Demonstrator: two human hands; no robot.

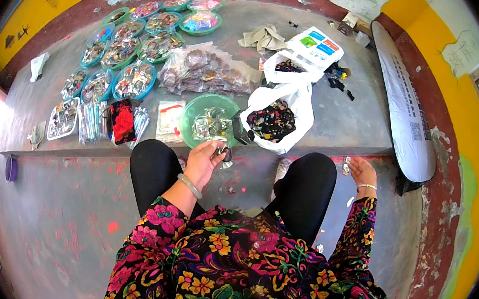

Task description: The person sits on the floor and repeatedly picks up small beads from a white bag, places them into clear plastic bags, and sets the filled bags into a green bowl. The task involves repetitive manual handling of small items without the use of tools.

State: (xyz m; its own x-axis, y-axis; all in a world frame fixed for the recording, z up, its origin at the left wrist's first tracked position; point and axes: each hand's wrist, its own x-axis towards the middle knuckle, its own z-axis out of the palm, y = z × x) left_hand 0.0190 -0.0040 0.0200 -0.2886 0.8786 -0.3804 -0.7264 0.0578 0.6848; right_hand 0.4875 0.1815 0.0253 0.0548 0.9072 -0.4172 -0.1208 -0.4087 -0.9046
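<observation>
My left hand [201, 166] is closed in a pinch on a small dark item with a pale tag [226, 155], just in front of a green plastic bowl [186, 120]. Small clear packets [212, 124] lie in that bowl. My right hand [363, 175] is lowered beyond my right knee, its fingers loosely stretched beside small pale scraps [346, 168]. Nothing shows in its grasp. To the right of the bowl stands a white plastic bag [299, 121] with its mouth spread, holding many dark, colour-flecked small pieces [272, 121].
Several bowls of packaged trinkets [134, 80] crowd the raised ledge. Near them lie a heap of clear packets [199, 72], a red and black pouch [123, 121] and a second white bag [316, 54]. A long silvery package [404, 103] leans at the right wall.
</observation>
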